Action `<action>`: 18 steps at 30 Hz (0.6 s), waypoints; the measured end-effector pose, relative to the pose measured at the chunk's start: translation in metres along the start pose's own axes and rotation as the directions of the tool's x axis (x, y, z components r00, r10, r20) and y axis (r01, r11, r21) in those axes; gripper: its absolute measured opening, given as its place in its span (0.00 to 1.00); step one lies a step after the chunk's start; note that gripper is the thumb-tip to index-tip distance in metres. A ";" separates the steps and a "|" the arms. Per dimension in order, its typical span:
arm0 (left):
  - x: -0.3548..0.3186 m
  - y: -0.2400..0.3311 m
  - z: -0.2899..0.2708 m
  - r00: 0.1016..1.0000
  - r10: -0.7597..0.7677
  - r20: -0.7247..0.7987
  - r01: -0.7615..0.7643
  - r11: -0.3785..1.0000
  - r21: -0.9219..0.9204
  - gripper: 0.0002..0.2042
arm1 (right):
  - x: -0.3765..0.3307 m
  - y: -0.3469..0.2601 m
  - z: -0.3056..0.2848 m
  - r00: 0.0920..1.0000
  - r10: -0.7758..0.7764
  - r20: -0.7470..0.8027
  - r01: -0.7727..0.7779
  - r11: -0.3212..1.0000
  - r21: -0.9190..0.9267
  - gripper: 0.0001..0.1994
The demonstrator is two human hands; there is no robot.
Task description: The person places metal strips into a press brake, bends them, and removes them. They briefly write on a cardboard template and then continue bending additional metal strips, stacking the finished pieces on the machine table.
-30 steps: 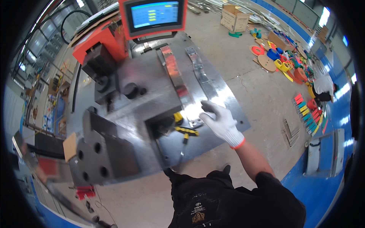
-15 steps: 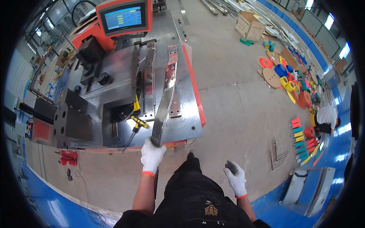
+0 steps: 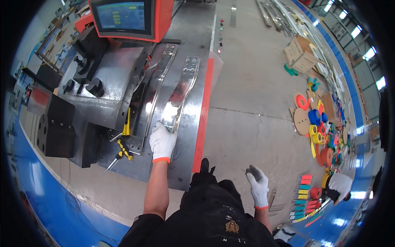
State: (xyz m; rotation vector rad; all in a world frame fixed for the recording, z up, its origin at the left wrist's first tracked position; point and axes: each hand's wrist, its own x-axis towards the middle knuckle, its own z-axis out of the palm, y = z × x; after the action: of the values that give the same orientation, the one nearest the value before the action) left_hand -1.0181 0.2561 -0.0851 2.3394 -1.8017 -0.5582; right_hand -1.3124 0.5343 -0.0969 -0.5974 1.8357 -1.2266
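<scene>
My left hand [image 3: 162, 142], in a white glove with an orange cuff, is closed around the near end of a shiny bent metal bar [image 3: 181, 92] with holes at its far end. The bar lies along the right side of the machine's steel table [image 3: 164, 175]. To its left rests a second long metal bar [image 3: 158, 86], also drilled at its ends. A yellow-and-black T-handle tool [image 3: 122, 153] and a yellow-handled tool [image 3: 126, 121] lie left of that hand. My right hand [image 3: 258, 187], gloved with dark fingertips, hangs over the floor with fingers apart, holding nothing.
A screen in a red housing [image 3: 121, 17] stands at the table's far end. Steel blocks [image 3: 57, 127] rise on the left. Rightward on the floor are a cardboard box [image 3: 301, 53], coloured tape rolls [image 3: 314, 117] and coloured strips [image 3: 302, 197]. Another person [image 3: 339, 187] bends near them.
My left hand has moved forward over the table with the bent bar. My body has come closer to the machine and the view has turned. My right hand stays free.
</scene>
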 end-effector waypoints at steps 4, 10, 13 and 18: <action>0.024 0.027 0.009 1.000 -0.027 0.003 0.027 0.999 0.043 0.28 | 0.088 -0.052 0.016 0.984 -0.024 0.177 0.028 0.999 -0.017 0.23; 0.040 0.040 0.019 0.995 -0.084 0.051 0.079 0.991 0.107 0.33 | 0.216 -0.132 0.081 0.863 -0.155 0.480 0.226 0.970 -0.094 0.23; 0.035 0.043 0.024 0.991 -0.124 0.049 0.115 0.981 0.155 0.35 | 0.284 -0.160 0.119 0.763 -0.220 0.607 0.373 0.918 -0.135 0.27; 0.024 0.069 0.010 0.977 -0.209 -0.038 0.209 0.914 0.348 0.35 | 0.399 -0.185 0.185 0.627 -0.429 0.650 0.653 0.744 -0.140 0.32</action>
State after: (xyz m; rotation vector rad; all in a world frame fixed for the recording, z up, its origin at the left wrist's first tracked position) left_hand -1.0795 0.2150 -0.0768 2.7897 -1.7866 -0.2750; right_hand -1.3850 0.0628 -0.1104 -1.6707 1.3605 -0.8891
